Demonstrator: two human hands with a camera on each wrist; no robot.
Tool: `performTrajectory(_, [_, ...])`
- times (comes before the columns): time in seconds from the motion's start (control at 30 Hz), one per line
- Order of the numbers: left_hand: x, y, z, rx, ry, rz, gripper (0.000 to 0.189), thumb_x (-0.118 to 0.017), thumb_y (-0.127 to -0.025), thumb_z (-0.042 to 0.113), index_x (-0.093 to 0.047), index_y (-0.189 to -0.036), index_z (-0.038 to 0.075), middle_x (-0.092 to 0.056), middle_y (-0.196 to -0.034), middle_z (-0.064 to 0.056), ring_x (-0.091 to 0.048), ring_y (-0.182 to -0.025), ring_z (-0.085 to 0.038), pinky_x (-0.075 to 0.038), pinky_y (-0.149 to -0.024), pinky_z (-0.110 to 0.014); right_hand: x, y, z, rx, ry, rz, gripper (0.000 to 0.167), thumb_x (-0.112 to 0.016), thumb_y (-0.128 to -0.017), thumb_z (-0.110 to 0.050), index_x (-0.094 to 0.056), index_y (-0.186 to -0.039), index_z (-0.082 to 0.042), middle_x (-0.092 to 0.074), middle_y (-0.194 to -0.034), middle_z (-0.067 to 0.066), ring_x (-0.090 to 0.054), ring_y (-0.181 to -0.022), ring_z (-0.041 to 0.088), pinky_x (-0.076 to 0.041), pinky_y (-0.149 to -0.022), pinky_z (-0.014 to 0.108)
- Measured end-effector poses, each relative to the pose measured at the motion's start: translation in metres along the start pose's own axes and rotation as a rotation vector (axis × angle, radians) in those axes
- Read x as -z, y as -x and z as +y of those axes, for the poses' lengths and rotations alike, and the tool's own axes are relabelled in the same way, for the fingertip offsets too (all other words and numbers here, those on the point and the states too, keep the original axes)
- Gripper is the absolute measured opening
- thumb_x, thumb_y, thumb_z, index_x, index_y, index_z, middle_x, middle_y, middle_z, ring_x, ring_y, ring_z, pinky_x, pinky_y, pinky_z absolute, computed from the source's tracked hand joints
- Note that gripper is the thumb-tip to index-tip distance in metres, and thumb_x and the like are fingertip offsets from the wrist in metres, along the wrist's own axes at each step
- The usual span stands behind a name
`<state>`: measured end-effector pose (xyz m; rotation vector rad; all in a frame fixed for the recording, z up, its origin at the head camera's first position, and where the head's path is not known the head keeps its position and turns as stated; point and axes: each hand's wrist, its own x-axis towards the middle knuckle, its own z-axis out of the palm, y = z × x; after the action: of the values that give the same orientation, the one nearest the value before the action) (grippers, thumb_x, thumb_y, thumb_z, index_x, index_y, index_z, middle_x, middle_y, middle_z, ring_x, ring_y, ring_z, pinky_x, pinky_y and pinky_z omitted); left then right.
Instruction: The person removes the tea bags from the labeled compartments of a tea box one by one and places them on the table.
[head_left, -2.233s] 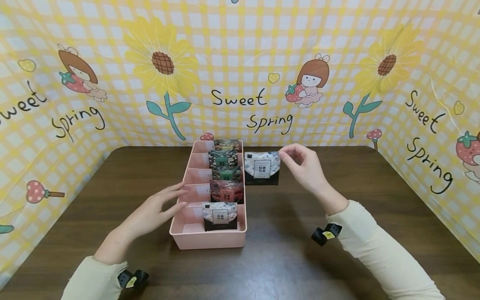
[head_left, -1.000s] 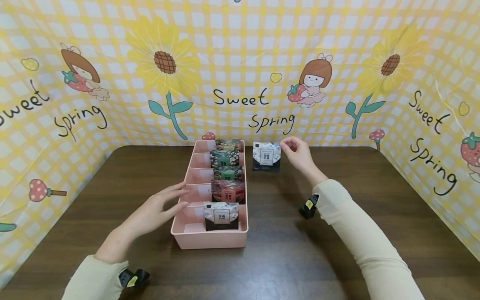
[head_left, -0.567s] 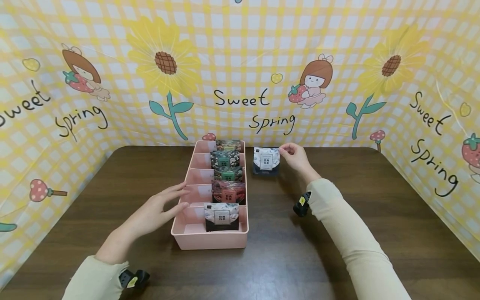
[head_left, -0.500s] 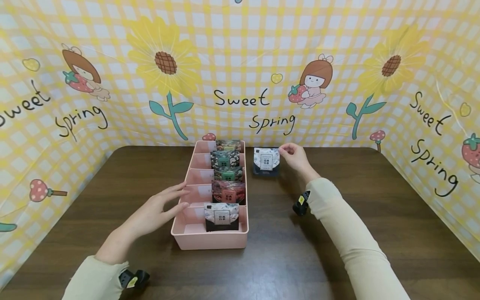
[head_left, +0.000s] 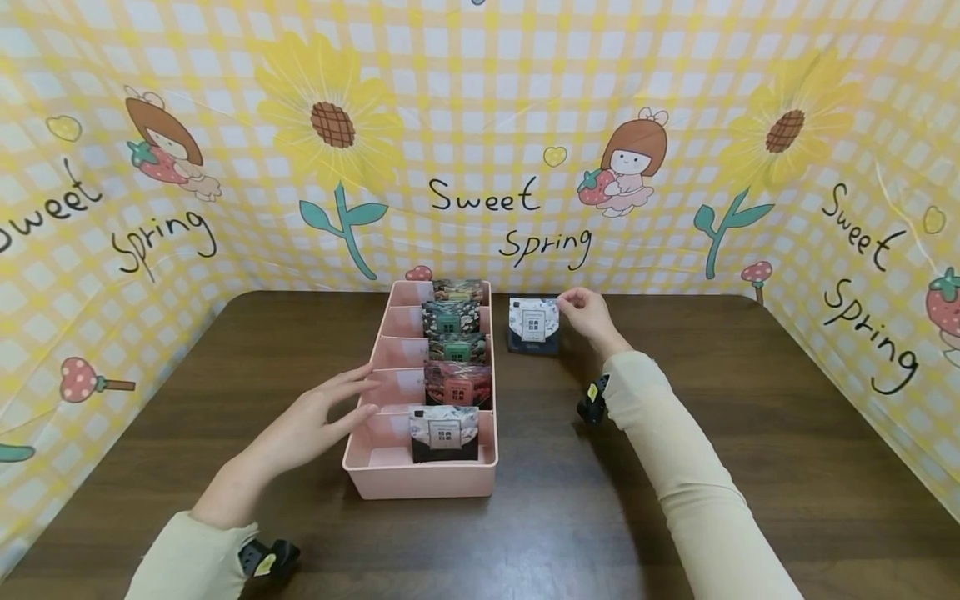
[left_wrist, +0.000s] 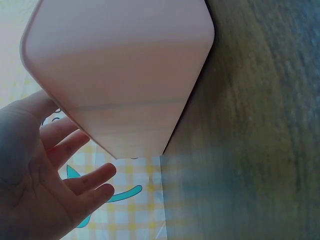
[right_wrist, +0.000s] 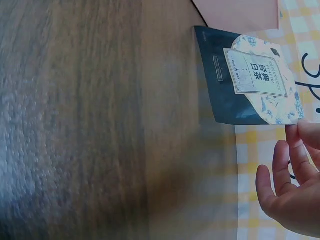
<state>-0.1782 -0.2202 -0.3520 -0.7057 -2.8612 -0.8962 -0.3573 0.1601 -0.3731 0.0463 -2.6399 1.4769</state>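
Between thumb and forefinger, my right hand (head_left: pixel 588 317) pinches the upper right corner of a white and dark tea sachet (head_left: pixel 534 325). The sachet hangs upright to the right of the far part of a pink divided box (head_left: pixel 420 482); its printed front shows in the right wrist view. My left hand (head_left: pixel 307 421) reaches over the box's left rim, fingers loosely extended and fingertips right at the edge. Inside the box, a similar white sachet (head_left: pixel 444 433) stands in the nearest compartment, with a red sachet (head_left: pixel 456 385) behind it.
Farther back in the box stand green sachets (head_left: pixel 454 348), a dark green one (head_left: pixel 450 318) and a yellowish one (head_left: pixel 459 290), one per compartment. The brown wooden table (head_left: pixel 645 517) ends against a yellow checked cloth (head_left: pixel 480 108) hanging behind and at both sides.
My right hand has carried the sachet away from the box's right rim, farther back and slightly right, then slightly lower. My left hand stays at the left rim.
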Motion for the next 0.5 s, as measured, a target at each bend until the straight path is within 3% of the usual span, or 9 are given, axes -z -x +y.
performTrajectory(0.13, [-0.0004, -0.0001, -0.0006, 0.001, 0.001, 0.001, 0.04, -0.055, -0.094, 0.03, -0.056, -0.129, 0.01, -0.041, -0.145, -0.017, -0.039, -0.132, -0.039, -0.035, -0.104, -0.058, -0.0022, -0.0006, -0.0006, -0.039, 0.018, 0.005, 0.021, -0.055, -0.093, -0.014, -0.061, -0.1, 0.005, -0.059, -0.094, 0.012, -0.05, -0.088, 0.021, -0.039, -0.07, 0.022])
performTrajectory(0.37, [-0.001, -0.0002, -0.0013, -0.003, 0.002, 0.004, 0.04, -0.055, -0.094, 0.029, -0.056, -0.129, 0.01, -0.041, -0.146, -0.017, -0.039, -0.132, -0.039, -0.035, -0.104, -0.057, -0.0057, -0.0022, -0.0016, -0.062, 0.029, 0.024, 0.021, -0.055, -0.092, -0.012, -0.062, -0.101, 0.006, -0.06, -0.096, 0.017, -0.053, -0.09, 0.025, -0.044, -0.076, 0.029])
performTrajectory(0.5, [-0.0008, 0.0003, -0.0012, -0.001, 0.005, 0.002, 0.04, -0.055, -0.094, 0.029, -0.056, -0.129, 0.01, -0.04, -0.146, -0.017, -0.039, -0.133, -0.039, -0.035, -0.104, -0.058, -0.0084, -0.0058, -0.0016, -0.097, 0.034, 0.011, 0.022, -0.055, -0.092, -0.013, -0.063, -0.103, 0.004, -0.059, -0.098, 0.016, -0.052, -0.088, 0.023, -0.043, -0.071, 0.025])
